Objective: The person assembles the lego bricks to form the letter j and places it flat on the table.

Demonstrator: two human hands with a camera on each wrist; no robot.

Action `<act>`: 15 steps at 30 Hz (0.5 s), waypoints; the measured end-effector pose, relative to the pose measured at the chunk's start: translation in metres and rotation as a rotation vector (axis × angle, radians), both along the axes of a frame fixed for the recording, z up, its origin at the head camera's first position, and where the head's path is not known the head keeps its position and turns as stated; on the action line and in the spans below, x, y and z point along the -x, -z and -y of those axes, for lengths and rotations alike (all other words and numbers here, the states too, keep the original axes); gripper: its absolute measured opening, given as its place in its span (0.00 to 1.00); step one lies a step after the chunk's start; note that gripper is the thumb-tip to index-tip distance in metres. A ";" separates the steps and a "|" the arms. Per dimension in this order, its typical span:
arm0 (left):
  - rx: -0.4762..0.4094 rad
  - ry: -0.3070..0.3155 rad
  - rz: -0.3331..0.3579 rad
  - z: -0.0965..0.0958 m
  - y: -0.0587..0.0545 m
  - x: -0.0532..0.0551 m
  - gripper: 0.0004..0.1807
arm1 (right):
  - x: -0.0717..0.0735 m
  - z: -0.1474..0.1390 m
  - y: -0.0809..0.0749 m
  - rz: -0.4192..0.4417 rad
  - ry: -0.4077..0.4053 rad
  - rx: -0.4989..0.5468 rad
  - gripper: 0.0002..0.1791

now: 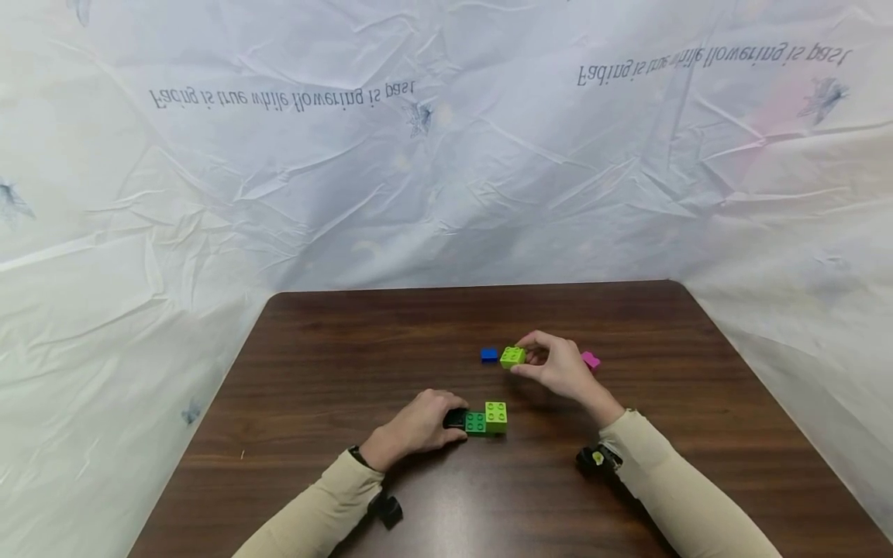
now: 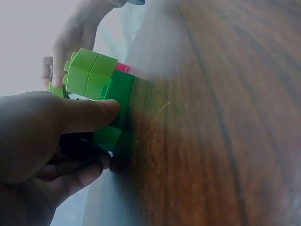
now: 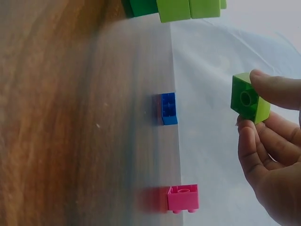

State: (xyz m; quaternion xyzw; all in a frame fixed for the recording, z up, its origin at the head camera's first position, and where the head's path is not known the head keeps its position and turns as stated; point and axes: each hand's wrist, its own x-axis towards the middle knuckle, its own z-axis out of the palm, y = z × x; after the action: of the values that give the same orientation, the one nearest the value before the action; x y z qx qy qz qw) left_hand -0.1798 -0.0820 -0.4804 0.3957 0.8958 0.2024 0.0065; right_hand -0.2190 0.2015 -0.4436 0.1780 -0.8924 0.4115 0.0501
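Observation:
My right hand (image 1: 558, 368) pinches a lime green brick (image 1: 512, 356) between thumb and fingertips, held above the table. Its hollow underside with a round tube faces the right wrist camera. My left hand (image 1: 422, 422) grips the left end of a joined row of bricks lying on the table. That row has a black part (image 1: 456, 418) under the fingers, a dark green brick (image 1: 475, 422) in the middle, and lime bricks (image 2: 89, 73) stacked at the right end. In the left wrist view, the thumb presses against the green side and hides part of it.
Just left of the raised brick, farther back, lies a blue brick (image 1: 489, 355). A pink brick (image 1: 591, 360) sits beyond my right wrist, partly hidden by it. White printed sheeting (image 1: 446, 170) hangs behind the table (image 1: 349, 333) and along its sides.

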 end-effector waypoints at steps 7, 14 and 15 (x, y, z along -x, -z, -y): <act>-0.001 -0.002 0.010 0.000 -0.001 0.000 0.22 | -0.004 0.002 -0.001 0.000 -0.027 0.044 0.18; 0.008 -0.003 0.026 0.001 -0.002 0.000 0.22 | -0.009 0.005 0.000 0.003 -0.048 0.060 0.19; 0.008 -0.004 0.028 0.001 -0.003 0.000 0.22 | -0.010 0.006 0.000 0.006 -0.052 0.063 0.19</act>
State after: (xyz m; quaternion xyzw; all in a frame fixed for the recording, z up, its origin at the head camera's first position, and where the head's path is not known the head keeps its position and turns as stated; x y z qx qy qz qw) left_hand -0.1795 -0.0828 -0.4779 0.3911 0.8971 0.2046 0.0203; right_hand -0.2088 0.1955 -0.4434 0.1982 -0.8742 0.4412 0.0423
